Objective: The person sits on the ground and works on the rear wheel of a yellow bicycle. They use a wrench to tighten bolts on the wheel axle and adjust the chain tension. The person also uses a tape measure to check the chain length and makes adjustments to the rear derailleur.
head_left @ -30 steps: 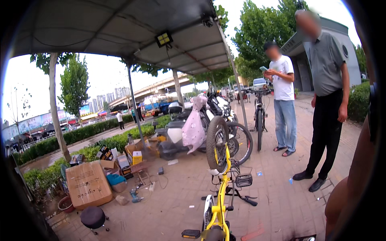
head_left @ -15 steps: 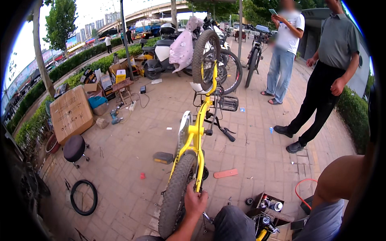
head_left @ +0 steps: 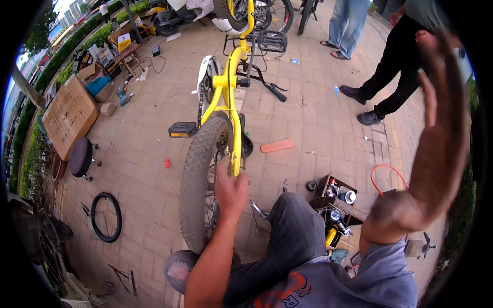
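A yellow bicycle (head_left: 232, 82) stands upside down in front of me, its knobby rear wheel (head_left: 194, 190) nearest. My left hand (head_left: 231, 187) is closed around the rear end of the yellow frame, beside the wheel's hub; its fingertips are partly hidden. At the upper right my right hand (head_left: 436, 61) is lifted high with the elbow bent, apart from the bicycle. Motion smears its fingers, and I cannot make out anything in them. A black pedal (head_left: 183, 129) sticks out to the left of the chain ring. Just right of my left hand, a wrench (head_left: 259, 210) lies low by my knee.
An open toolbox (head_left: 336, 187) with cans stands right of my knee, near a red hose (head_left: 377, 174). A red strip (head_left: 277, 146) lies on the paving. Left are a round stool (head_left: 81, 156), a tyre (head_left: 106, 217) and a carton (head_left: 69, 117). Two people stand ahead right.
My view has tipped downward. My right arm has swung up, bringing its blurred hand into sight at the upper right. My left hand stays on the bicycle frame.
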A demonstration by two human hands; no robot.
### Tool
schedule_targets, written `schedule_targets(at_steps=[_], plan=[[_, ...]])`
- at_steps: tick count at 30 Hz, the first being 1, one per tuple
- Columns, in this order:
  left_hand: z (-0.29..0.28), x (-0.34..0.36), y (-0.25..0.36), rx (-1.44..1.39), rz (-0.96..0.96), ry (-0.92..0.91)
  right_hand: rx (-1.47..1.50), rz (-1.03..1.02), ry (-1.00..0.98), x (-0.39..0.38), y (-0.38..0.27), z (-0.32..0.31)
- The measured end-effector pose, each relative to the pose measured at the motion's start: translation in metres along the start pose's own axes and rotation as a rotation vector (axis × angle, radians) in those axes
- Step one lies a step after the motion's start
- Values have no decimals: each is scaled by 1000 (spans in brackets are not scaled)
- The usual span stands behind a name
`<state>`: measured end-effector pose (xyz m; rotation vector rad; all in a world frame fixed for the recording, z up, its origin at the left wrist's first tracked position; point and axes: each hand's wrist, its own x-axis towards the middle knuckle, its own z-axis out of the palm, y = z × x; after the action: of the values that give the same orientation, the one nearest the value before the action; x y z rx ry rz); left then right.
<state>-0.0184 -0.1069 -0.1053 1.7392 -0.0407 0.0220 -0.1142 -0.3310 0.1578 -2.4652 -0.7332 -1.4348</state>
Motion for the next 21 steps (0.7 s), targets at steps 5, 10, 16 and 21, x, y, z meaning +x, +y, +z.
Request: schedule_targets(at_steps=[5,10,16,21], plan=[[23,-5,27,-140,-84,-164,165,979,-401,-169,28,68],[20,-5,22,-179,-29,-154,294,1317,-573,-341,-4,129],[26,-9,29,-131,-50,-159,450,1563,-965,-486,-94,142],[28,-9,24,-80,-33,-96,557,1612,-1096,-567,-170,116]])
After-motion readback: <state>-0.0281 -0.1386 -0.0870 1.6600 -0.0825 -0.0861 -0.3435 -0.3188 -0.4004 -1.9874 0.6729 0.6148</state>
